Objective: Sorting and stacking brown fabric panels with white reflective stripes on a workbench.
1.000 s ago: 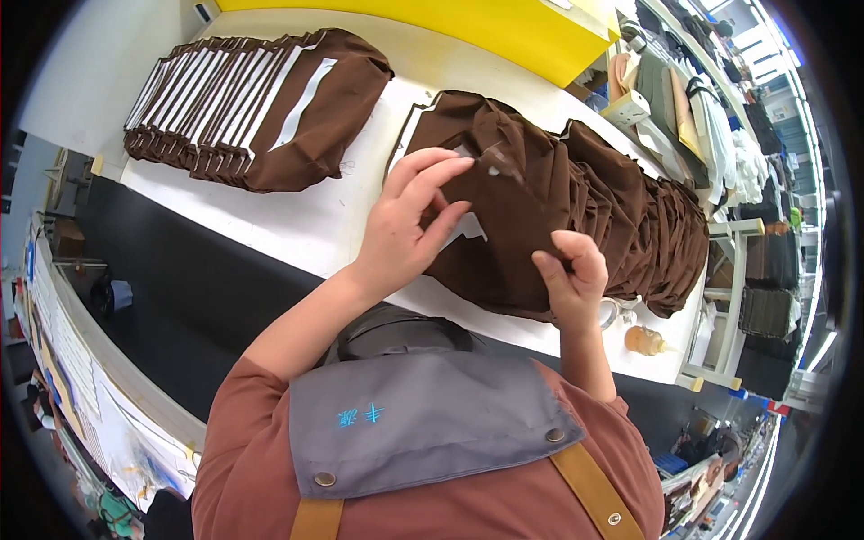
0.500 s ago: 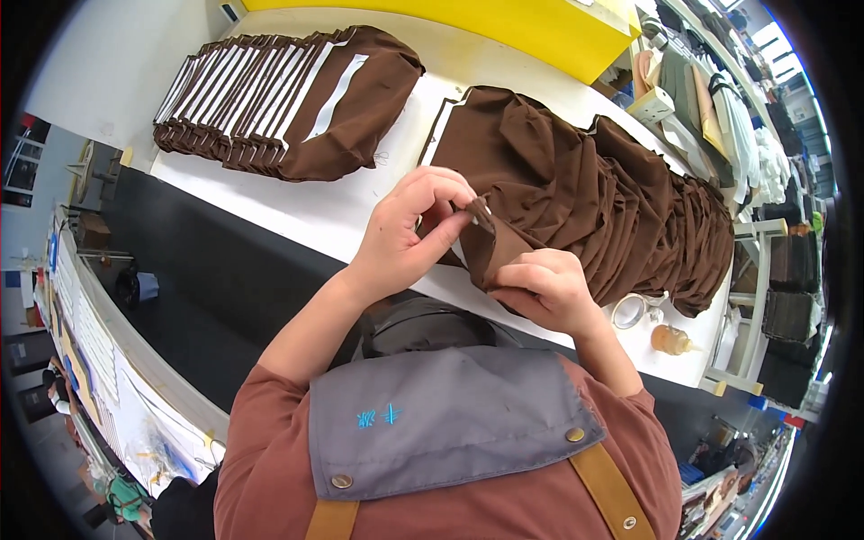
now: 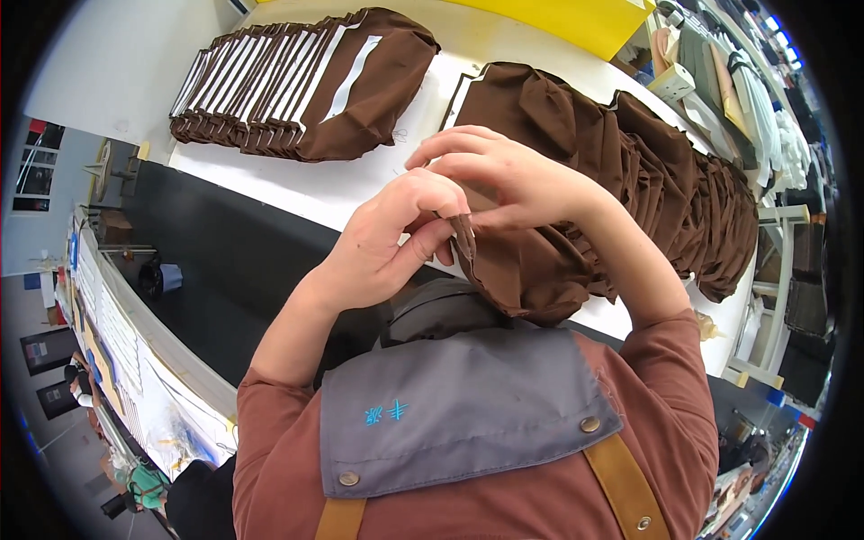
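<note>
In front of my chest, a piece of brown cloth hangs from my left hand, which pinches its folded edge between thumb and fingers. The rest of this piece droops toward my apron. My right hand reaches across just above, its fingers bent and spread over the left knuckles. Its thumb is close to the cloth's edge; whether it touches is hard to tell. Beyond the hands lies a long rumpled pile of brown cloth pieces on the white table.
A neat overlapping stack of brown pieces with white strips lies at the far left. Behind stands a yellow panel. Fabric rolls fill a rack at the right. A small bottle sits by the right forearm.
My right hand has left the lower part of the cloth and moved up and left, over my left hand. The cloth's lower end now hangs loose. The view has shifted slightly.
</note>
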`<state>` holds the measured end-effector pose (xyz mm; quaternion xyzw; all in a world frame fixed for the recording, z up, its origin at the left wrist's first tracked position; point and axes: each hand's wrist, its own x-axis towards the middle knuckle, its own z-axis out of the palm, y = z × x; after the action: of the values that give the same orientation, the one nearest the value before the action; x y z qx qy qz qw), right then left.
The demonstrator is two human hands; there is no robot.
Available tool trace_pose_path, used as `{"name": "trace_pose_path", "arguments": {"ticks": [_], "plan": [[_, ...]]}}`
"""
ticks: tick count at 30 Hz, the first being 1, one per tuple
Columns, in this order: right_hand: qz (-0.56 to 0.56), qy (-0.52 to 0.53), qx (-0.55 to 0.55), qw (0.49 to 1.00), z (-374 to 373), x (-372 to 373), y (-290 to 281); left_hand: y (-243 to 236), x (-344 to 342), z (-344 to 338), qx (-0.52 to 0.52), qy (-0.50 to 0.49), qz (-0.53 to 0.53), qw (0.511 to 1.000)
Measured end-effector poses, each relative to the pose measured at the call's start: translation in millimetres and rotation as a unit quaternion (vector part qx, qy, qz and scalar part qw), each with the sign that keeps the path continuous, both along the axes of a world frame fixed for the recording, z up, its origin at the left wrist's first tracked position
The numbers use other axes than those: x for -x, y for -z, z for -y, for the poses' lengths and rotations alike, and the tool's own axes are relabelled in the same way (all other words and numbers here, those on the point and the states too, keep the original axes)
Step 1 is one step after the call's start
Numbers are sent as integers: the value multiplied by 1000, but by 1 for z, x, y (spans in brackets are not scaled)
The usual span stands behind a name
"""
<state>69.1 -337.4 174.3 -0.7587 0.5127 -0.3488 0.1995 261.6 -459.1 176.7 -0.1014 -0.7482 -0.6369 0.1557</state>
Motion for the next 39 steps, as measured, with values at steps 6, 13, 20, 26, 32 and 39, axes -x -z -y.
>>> {"name": "trace_pose_path", "arguments": {"ticks": [6, 13, 20, 26, 32, 39], "plan": [[30, -6, -85, 996, 18, -4, 8, -9, -8, 7, 30, -18, -64, 997], [135, -94, -32, 986, 34, -10, 23, -5, -7, 3, 17, 37, -41, 998], [134, -88, 22, 987, 42, -20, 21, -15, -7, 6, 54, 73, -36, 995], [-112, 141, 123, 976, -2, 5, -1, -6, -20, 13, 45, -54, -32, 997], [-170, 184, 156, 956, -30, 17, -24, -9, -23, 14, -65, -90, 56, 992], [111, 145, -41, 982, -51, 21, -33, -16, -15, 19, 8, -144, 125, 982]]}}
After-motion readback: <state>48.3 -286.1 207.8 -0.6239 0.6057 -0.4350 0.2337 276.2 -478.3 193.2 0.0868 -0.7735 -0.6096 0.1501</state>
